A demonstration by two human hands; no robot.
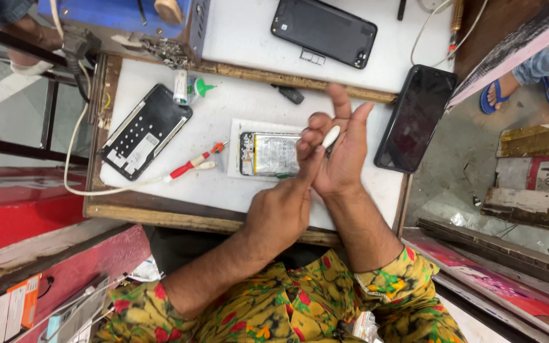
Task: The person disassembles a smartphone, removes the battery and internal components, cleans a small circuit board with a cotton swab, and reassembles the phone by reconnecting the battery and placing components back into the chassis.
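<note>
My left hand [281, 213] reaches up from the lower middle, its fingers curled around a small white pry tool [330, 136]. The tool's tip rests against the palm of my right hand [344, 155], which is held upright with its fingers spread and grips nothing. Both hands hover over the right end of an opened phone [268, 154] with its battery showing. That phone lies on a white sheet on the white worktop [236, 190]. My hands hide the phone's right end.
A red-handled screwdriver [192, 166] and a black phone frame [144, 130] lie to the left, with a white cable [96, 187] beyond. A dark phone [417, 117] lies at the right edge, a black back cover [323, 30] at the top. Another person's foot in a blue sandal [497, 95] stands at the right.
</note>
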